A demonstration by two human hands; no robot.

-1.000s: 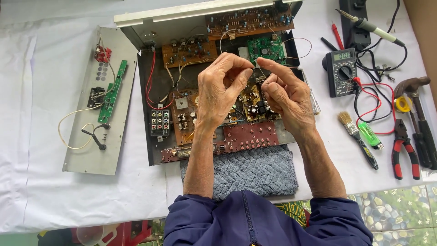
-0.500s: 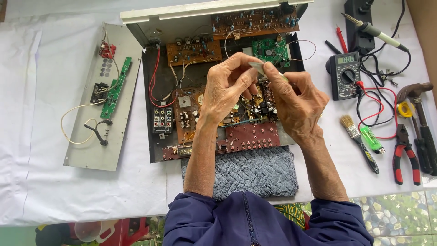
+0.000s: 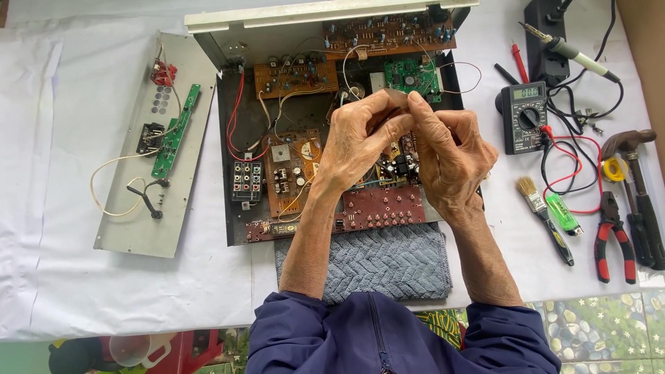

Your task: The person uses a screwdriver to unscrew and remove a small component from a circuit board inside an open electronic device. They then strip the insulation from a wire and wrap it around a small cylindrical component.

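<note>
My left hand and my right hand are raised together over an open metal amplifier chassis. Their fingertips meet and pinch a small pale piece, too small to identify. Below the hands lie brown circuit boards with wires, a green board and a reddish board at the chassis front. My forearms rest over a grey knitted towel.
A detached grey front panel with a green strip board lies at the left. At the right are a multimeter, soldering iron, brush, green lighter, red pliers and hammer. A white cloth covers the table.
My hands have drawn closer together and their fingertips now touch above the boards. The chassis and the tools have not moved.
</note>
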